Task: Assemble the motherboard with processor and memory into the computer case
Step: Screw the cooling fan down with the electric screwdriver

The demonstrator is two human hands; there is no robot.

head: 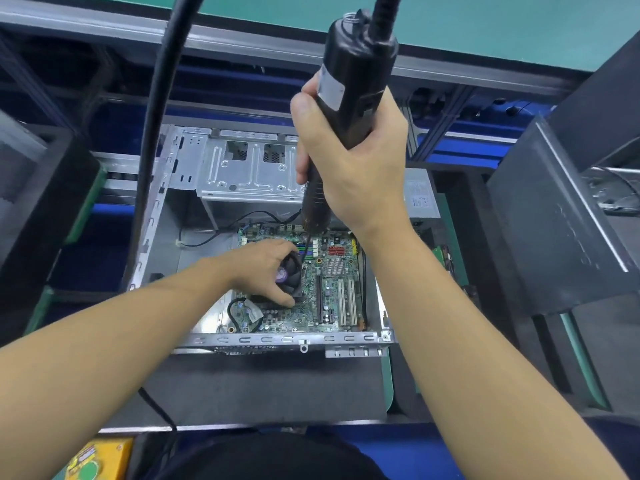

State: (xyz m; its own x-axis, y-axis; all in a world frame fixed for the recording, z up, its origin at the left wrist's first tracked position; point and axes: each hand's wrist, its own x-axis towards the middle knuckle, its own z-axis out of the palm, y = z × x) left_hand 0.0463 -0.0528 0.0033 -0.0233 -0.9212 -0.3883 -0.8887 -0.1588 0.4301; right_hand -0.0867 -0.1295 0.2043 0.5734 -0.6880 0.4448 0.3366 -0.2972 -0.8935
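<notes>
Green rectangular motherboard (325, 306) lying flat inside open silver metal computer case (277, 339), showing white expansion slots (349, 303), red connectors (336, 251), small silver heatsink (335, 267). Left hand (263, 268) curling fingers round black round cooler fan (291, 271) sitting on board. Right hand (356, 168) gripping black cylindrical electric screwdriver (353, 74) upright, fingers wrapping its body, thin bit (306, 247) pointing down at board just beside fan.
</notes>
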